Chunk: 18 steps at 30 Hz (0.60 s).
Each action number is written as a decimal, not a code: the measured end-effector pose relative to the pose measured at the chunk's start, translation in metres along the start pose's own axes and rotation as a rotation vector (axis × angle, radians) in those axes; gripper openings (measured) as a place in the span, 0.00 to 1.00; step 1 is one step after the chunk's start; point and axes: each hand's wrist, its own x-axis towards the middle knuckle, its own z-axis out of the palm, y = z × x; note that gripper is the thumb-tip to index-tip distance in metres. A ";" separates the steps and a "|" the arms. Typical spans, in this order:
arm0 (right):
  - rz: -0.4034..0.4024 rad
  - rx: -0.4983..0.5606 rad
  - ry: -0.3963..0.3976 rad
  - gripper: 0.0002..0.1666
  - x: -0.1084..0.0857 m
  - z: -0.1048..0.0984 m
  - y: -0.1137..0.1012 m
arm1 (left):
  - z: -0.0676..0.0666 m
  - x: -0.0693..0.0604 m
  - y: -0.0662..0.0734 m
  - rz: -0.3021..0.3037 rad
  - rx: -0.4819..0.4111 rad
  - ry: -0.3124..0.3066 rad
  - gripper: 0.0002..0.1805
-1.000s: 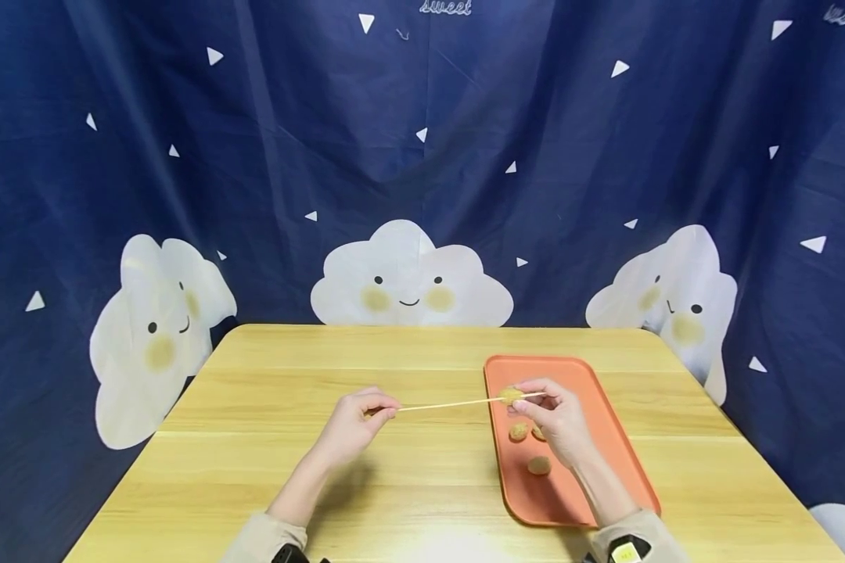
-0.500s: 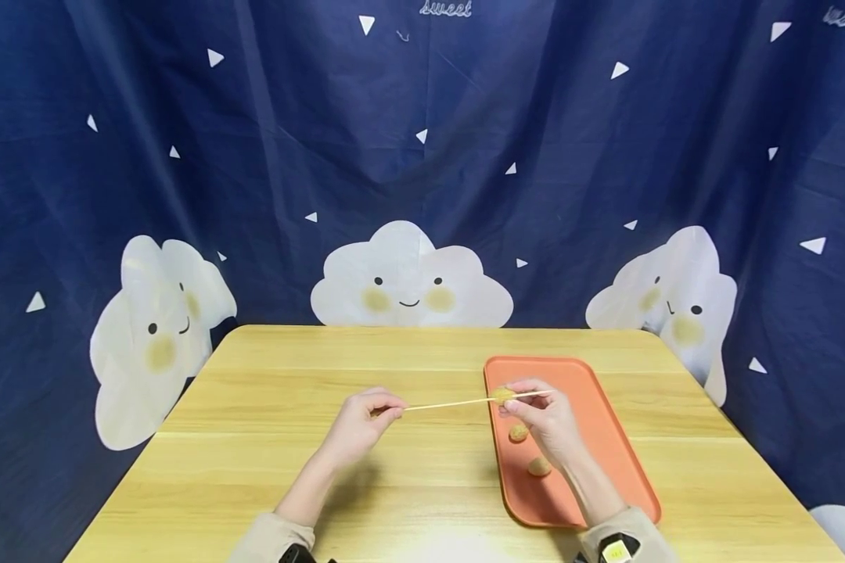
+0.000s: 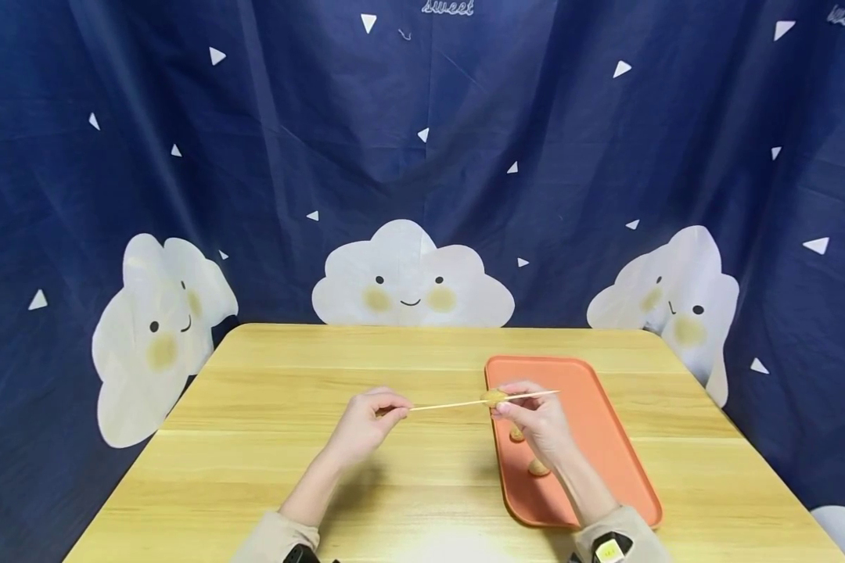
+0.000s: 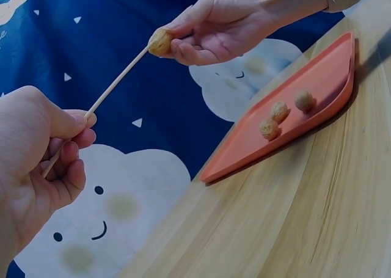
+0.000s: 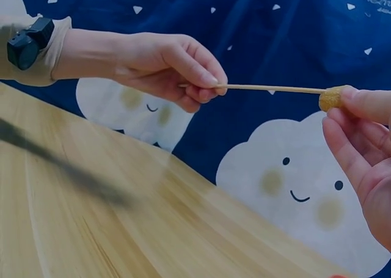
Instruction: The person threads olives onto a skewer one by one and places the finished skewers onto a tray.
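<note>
My left hand (image 3: 368, 424) pinches one end of a thin wooden stick (image 3: 447, 405) between thumb and fingers, above the table. A round, tan-brown ball (image 4: 160, 41) is threaded on the stick, and my right hand (image 3: 544, 424) pinches it between thumb and fingertips. In the head view a length of stick sticks out to the right past the ball. Three similar balls, one of them a brown ball (image 4: 303, 101), lie on an orange tray (image 4: 241, 137) below my right hand.
The wooden table (image 3: 267, 469) extends left of the tray and in front of it. Behind stands a dark blue curtain (image 3: 422, 180) with white clouds and triangles.
My right hand and the ball have moved left along the stick, so more stick shows on the right. My left hand has shifted slightly right, still pinching its end.
</note>
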 end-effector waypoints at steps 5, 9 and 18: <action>0.019 0.008 0.004 0.21 0.000 0.003 0.003 | 0.000 -0.001 0.006 -0.007 0.000 -0.003 0.04; 0.043 0.005 0.017 0.21 0.000 0.006 0.006 | -0.003 -0.003 0.028 -0.012 0.014 -0.005 0.05; 0.060 -0.023 0.029 0.20 0.001 0.011 0.011 | -0.006 -0.005 0.041 -0.026 0.038 -0.009 0.04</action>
